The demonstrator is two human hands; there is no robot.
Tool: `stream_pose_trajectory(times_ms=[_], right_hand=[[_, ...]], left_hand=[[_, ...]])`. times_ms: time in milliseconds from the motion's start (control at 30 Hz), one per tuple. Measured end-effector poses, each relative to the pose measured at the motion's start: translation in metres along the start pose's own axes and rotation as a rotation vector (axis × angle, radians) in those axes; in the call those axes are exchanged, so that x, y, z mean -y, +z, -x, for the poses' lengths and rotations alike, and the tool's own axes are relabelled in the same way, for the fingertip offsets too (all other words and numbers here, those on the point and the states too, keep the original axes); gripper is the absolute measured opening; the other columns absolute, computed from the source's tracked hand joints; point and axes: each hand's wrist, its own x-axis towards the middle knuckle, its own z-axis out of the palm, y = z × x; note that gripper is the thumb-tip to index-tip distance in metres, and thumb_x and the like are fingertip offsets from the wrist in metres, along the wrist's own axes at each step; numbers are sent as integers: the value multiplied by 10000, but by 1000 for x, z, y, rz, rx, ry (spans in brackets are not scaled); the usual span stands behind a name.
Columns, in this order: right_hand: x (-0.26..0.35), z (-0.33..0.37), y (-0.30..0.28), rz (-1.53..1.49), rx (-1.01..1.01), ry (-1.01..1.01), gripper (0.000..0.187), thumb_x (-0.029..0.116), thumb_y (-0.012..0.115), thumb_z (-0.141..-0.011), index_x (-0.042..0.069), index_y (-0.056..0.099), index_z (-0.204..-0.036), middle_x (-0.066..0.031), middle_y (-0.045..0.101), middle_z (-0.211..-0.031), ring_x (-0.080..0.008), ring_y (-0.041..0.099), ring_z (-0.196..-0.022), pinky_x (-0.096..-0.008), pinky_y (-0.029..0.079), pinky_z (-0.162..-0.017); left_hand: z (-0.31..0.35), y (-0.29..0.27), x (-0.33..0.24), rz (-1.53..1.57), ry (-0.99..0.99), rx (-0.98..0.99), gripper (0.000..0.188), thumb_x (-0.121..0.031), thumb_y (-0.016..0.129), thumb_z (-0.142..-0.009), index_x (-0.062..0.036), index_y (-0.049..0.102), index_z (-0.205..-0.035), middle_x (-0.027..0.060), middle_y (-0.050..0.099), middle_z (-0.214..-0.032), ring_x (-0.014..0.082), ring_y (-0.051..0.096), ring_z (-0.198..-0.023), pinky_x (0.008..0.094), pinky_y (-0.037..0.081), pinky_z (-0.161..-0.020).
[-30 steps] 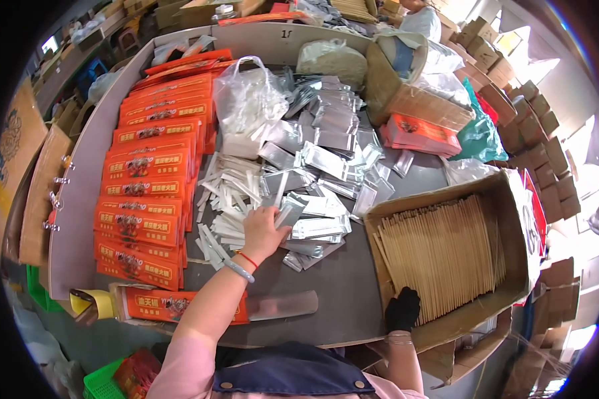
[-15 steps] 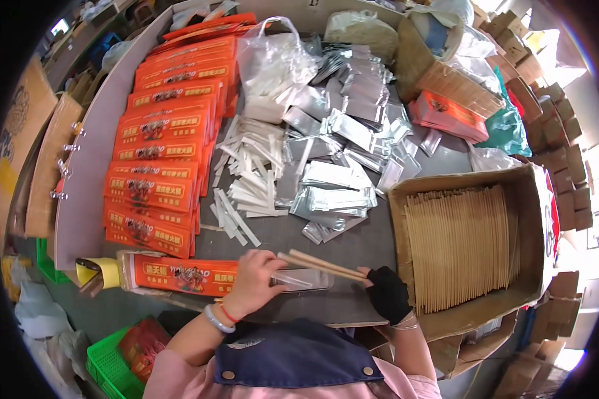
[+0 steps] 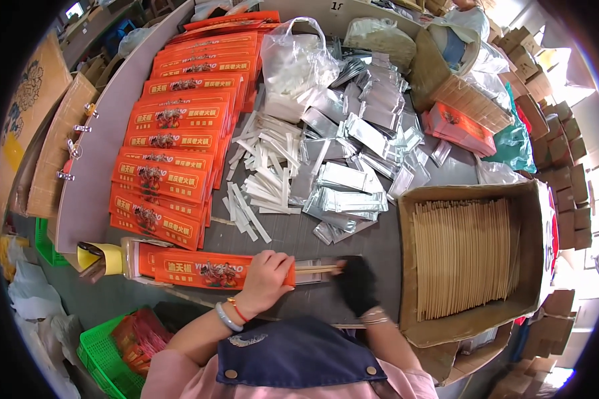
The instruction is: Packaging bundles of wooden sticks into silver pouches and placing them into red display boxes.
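My left hand (image 3: 267, 280) is closed on the right end of a red printed paper sleeve (image 3: 209, 271), which lies flat near the table's front edge. My right hand (image 3: 357, 286), in a black fingerless glove and slightly blurred, grips wooden chopsticks (image 3: 318, 269). These point left into the open end of the sleeve, and their far tips are hidden there. A flat clear-and-silver packet (image 3: 307, 278) shows beneath the chopsticks. More red sleeves lie under the held one, by a holder with a yellow end (image 3: 101, 258).
Stacked red sleeves (image 3: 173, 120) fill the table's left. Loose white paper strips (image 3: 266, 166) and silver packets (image 3: 353, 176) lie in the middle. At the right stands a cardboard box (image 3: 411, 319) of chopsticks. A green basket (image 3: 93, 342) sits below, left.
My right hand has brought the chopsticks left and lowered them level, their tips now inside the sleeve's end. My left hand and the sleeve have shifted right. The whole view has moved slightly.
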Motion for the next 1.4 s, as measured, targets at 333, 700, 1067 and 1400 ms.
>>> stream_pose_trajectory(times_ms=[333, 700, 1067, 1400], right_hand=[[45, -11, -34, 247, 85, -434, 635, 344, 870, -606, 84, 583, -1110, -81, 591, -1042, -301, 580, -972, -424, 438, -823], [37, -1, -53, 278, 24, -257, 640, 456, 826, -628, 86, 596, -1096, -75, 608, -998, -282, 570, -975, -471, 359, -915], [56, -8, -11, 217, 301, -396, 639, 488, 793, -682, 95, 593, -1146, -90, 600, -1104, -280, 553, -1072, -504, 306, -1016], [-3, -4, -63, 218, -119, -184, 475, 246, 798, -743, 62, 627, -1145, -148, 635, -1111, -335, 591, -1048, -435, 447, -916]], left_hand=[[-34, -65, 2, -186, 199, 383, 276, -115, 718, -673, -150, 645, -936, 86, 554, -1005, 298, 532, -984, 425, 441, -804], [29, -21, 24, -153, -458, -149, 957, -484, 858, -640, -25, 464, -1381, 207, 386, -1436, 429, 327, -1337, 579, 241, -1110], [34, -4, 33, 11, -492, -162, 1012, -448, 874, -639, 38, 415, -1397, 212, 372, -1445, 431, 277, -1378, 607, 148, -1145], [-66, -12, 79, -42, -130, -282, 307, -181, 769, -753, -71, 671, -1022, 89, 583, -1096, 308, 527, -1072, 446, 410, -931]])
